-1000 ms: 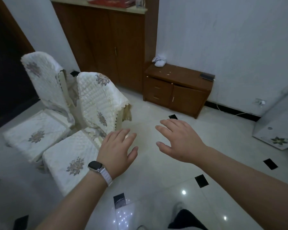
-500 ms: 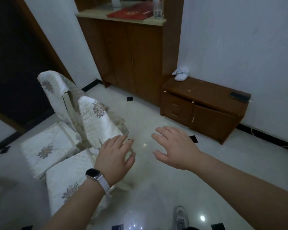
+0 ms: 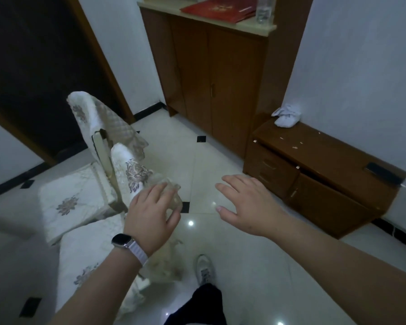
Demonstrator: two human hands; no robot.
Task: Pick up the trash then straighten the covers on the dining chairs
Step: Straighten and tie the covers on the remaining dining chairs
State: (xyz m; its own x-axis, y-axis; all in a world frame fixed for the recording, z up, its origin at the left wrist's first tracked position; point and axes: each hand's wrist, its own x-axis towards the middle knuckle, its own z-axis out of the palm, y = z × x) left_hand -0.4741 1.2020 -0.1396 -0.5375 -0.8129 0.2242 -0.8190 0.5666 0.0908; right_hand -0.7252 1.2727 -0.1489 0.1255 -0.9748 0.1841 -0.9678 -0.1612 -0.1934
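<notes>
Two dining chairs stand side by side at the left, both in white quilted covers with brown flower motifs. The near chair's backrest cover (image 3: 132, 171) hangs askew, its lace edge bunched at the top. My left hand (image 3: 150, 212), with a watch on the wrist, is on that top edge, fingers and thumb curled around the fabric. My right hand (image 3: 246, 205) hovers open over the floor to the right, touching nothing. The far chair's backrest cover (image 3: 89, 113) is folded over crookedly. Both seat cushions (image 3: 73, 202) lie flat. No trash shows on the floor.
A low wooden cabinet (image 3: 326, 174) stands at the right wall with a white cloth bundle (image 3: 287, 116) and a dark flat object (image 3: 382, 172) on it. Behind it is a tall wooden cupboard (image 3: 211, 78). My shoe (image 3: 204, 268) is on the glossy tiles below.
I have stepped closer to the chairs. My left hand has come down onto the near chair's backrest cover and closed on it; my right hand stays open in the air.
</notes>
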